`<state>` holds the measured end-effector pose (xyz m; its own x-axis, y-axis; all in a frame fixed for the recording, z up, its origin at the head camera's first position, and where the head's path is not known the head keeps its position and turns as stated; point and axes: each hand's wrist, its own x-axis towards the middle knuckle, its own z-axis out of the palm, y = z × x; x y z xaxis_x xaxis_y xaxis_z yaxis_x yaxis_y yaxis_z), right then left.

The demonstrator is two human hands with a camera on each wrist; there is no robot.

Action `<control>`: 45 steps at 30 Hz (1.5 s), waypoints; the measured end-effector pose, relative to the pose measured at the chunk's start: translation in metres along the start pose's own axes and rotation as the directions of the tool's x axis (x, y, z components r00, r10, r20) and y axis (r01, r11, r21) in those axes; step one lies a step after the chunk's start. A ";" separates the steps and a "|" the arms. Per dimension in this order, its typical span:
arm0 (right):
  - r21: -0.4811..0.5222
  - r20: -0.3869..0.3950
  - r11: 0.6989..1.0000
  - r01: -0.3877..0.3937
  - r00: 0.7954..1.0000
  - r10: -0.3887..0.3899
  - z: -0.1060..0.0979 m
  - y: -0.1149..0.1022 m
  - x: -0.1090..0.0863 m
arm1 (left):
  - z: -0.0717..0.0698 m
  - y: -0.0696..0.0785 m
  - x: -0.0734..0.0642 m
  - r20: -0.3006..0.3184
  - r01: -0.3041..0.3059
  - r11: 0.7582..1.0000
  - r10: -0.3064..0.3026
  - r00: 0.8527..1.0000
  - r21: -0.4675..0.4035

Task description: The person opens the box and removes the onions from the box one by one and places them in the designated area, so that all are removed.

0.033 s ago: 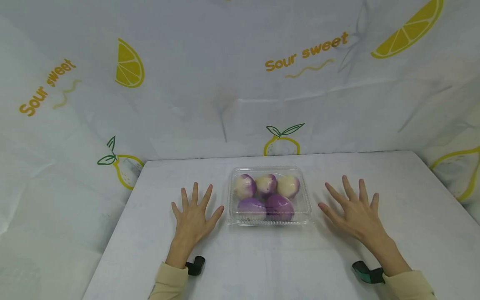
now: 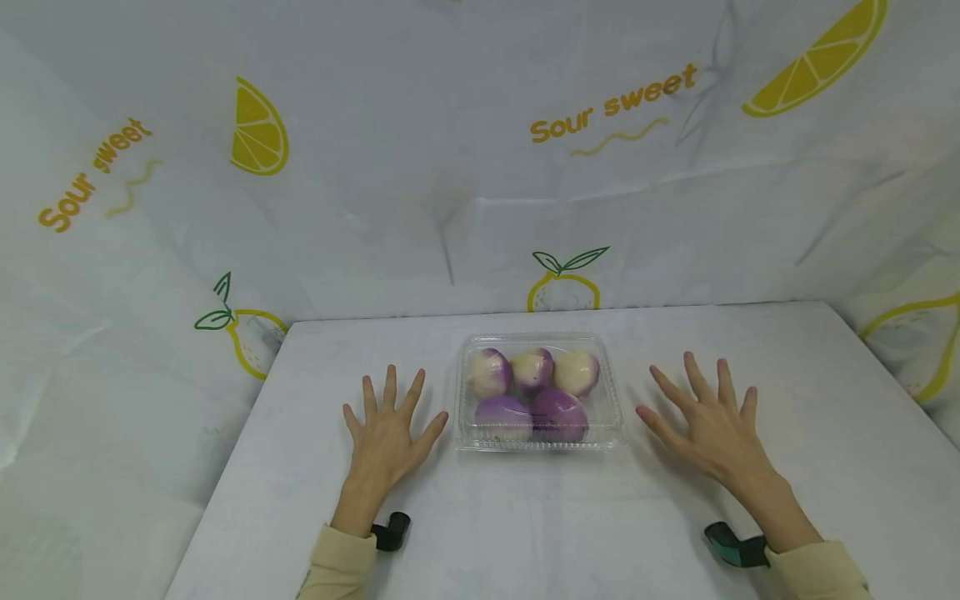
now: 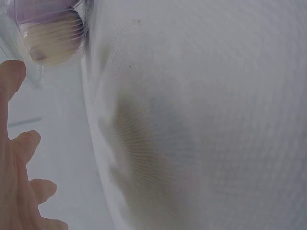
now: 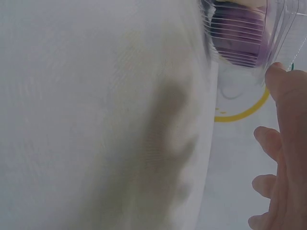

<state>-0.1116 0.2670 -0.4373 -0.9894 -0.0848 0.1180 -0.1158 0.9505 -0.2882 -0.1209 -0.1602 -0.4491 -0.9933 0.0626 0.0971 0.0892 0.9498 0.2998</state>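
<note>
A clear plastic clamshell box [image 2: 606,421] lies on the table, and its lid appears closed. Through it show several round purple-and-white turnips [image 2: 560,416] in two rows. To the left of the box is my left hand [image 2: 384,446], palm down with fingers spread, its thumb nearest the box but apart from it. On the other side my right hand [image 2: 716,437] is spread likewise, with a wider gap to the box. Neither hand holds anything. Both wrist views show a corner of the box beyond the thumb, and shadows of the hands on the cloth.
A white cloth covers the table [image 2: 555,533]. Behind and beside it hangs a white sheet [image 2: 390,233] printed with lemons and "Sour sweet". A black device sits at my left wrist [image 2: 392,532], and a black-and-green one [image 2: 735,546] at the right.
</note>
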 end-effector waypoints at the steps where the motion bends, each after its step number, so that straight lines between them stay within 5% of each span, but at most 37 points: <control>1: 0.003 0.002 1.000 0.000 1.000 0.000 0.000 0.000 0.000 | 0.000 0.000 0.000 0.001 0.000 1.000 0.000 1.000 0.000; 21: 0.020 -0.041 1.000 0.011 0.999 -0.010 0.000 0.009 -0.004 | -0.002 -0.001 0.001 -0.024 -0.017 0.999 0.016 1.000 -0.032; 31: 0.049 -0.134 0.997 0.061 0.990 -0.054 0.002 0.006 -0.004 | 0.003 -0.001 -0.002 -0.053 -0.032 0.973 0.020 0.998 -0.227; 38: 0.088 -0.178 0.992 0.089 0.981 -0.072 0.001 0.002 -0.005 | 0.010 0.003 0.000 -0.056 -0.022 0.898 -0.003 0.998 -0.439; 45: 0.201 -0.212 0.974 0.106 0.975 -0.062 -0.001 -0.007 -0.006 | 0.017 0.009 0.001 -0.037 -0.058 0.740 0.046 0.998 -0.670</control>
<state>-0.1044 0.2611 -0.4354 -0.9393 -0.0785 0.3340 -0.2349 0.8566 -0.4593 -0.1223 -0.1460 -0.4623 -0.9849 0.0946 0.1453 0.1732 0.4942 0.8520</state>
